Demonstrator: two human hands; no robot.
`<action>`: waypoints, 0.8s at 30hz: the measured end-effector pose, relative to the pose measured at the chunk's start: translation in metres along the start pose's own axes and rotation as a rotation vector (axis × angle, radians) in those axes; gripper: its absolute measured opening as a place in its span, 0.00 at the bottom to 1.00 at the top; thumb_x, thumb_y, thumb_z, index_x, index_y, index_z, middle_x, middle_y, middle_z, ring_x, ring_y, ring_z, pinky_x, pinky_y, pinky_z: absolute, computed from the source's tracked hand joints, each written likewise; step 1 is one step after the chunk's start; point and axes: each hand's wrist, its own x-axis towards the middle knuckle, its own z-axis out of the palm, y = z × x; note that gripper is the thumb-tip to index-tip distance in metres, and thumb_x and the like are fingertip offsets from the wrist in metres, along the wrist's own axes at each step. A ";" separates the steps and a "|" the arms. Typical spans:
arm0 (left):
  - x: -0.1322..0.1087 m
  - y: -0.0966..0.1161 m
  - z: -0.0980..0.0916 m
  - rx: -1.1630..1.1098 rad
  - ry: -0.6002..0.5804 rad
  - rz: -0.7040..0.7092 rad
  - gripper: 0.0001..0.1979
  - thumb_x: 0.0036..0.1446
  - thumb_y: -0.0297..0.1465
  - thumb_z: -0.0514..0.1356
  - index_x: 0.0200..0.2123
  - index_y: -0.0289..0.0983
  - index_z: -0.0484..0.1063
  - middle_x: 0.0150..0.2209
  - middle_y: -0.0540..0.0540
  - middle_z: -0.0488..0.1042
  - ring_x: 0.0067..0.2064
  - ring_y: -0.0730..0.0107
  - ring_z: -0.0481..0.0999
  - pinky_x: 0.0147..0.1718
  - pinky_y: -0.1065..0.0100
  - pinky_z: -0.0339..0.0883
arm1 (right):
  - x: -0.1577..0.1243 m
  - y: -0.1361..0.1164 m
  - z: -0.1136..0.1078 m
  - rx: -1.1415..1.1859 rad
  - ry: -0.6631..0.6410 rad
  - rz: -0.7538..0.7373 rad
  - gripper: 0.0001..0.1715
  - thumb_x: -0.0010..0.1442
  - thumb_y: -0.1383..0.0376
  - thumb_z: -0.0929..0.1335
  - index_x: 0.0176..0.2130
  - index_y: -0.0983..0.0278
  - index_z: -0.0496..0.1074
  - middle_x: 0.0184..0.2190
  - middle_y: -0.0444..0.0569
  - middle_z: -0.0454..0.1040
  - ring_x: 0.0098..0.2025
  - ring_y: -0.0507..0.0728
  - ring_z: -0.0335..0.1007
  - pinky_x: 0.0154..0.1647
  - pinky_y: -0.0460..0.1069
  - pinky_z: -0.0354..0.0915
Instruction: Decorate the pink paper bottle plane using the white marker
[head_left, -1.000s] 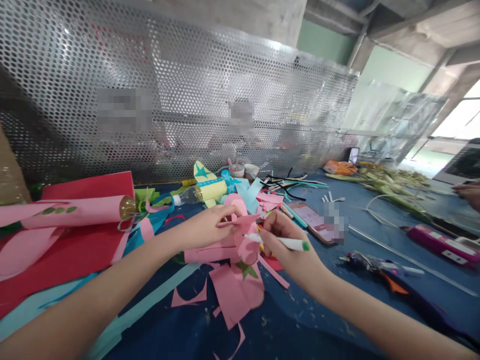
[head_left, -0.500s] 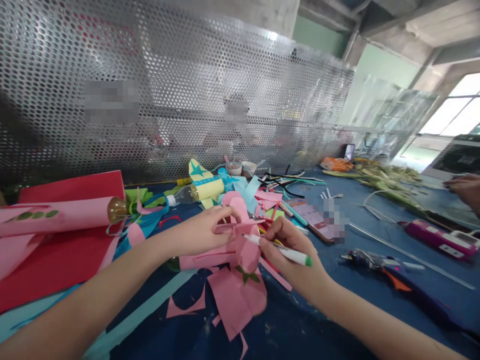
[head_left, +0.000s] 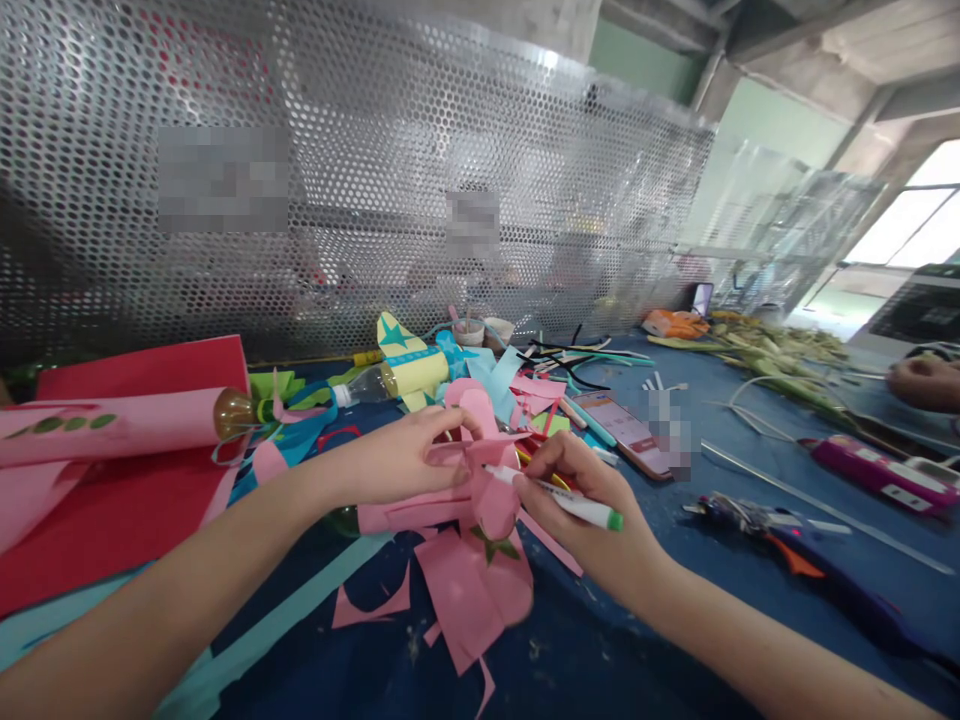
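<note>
My left hand (head_left: 409,455) is closed on a pink paper-covered bottle craft (head_left: 412,512) with rounded paper pieces, steadying it on the blue table. In my right hand (head_left: 585,500) I grip a white marker (head_left: 559,495) with a green end, its tip at a pink paper piece (head_left: 495,500). Below lies a pink paper wing (head_left: 514,595) with a green star shape (head_left: 495,545) near it. Pink paper scraps (head_left: 375,600) are scattered in front of my left hand.
Further left lies a pink-wrapped bottle (head_left: 135,425) over red sheets (head_left: 165,530). Behind my hands is a yellow paper-wrapped bottle (head_left: 416,372). To the right are a phone (head_left: 626,435), a glue gun (head_left: 802,565), a purple power strip (head_left: 885,475) and another person's hand (head_left: 926,383).
My hands and the marker stay almost in place on the pink paper. The view has shifted slightly, and the other person's hand at far right has changed position.
</note>
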 end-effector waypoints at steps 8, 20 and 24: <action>0.000 0.000 -0.001 -0.018 -0.013 0.011 0.11 0.58 0.36 0.56 0.43 0.40 0.69 0.46 0.47 0.73 0.46 0.60 0.73 0.45 0.64 0.66 | -0.001 0.000 -0.002 -0.008 -0.011 -0.041 0.07 0.59 0.66 0.68 0.30 0.60 0.64 0.26 0.42 0.69 0.29 0.53 0.64 0.30 0.48 0.60; -0.003 0.003 -0.002 -0.031 -0.011 0.008 0.11 0.58 0.36 0.57 0.43 0.40 0.69 0.48 0.47 0.73 0.49 0.60 0.73 0.48 0.64 0.65 | 0.000 -0.001 -0.001 0.005 0.005 -0.015 0.10 0.61 0.62 0.67 0.29 0.60 0.65 0.24 0.42 0.67 0.26 0.52 0.61 0.27 0.47 0.59; -0.003 0.004 -0.002 -0.015 -0.008 0.029 0.10 0.57 0.34 0.58 0.43 0.40 0.69 0.48 0.47 0.74 0.48 0.61 0.74 0.48 0.64 0.66 | -0.002 -0.001 -0.002 0.021 0.017 -0.024 0.11 0.62 0.60 0.67 0.29 0.60 0.66 0.22 0.40 0.65 0.23 0.51 0.57 0.24 0.46 0.55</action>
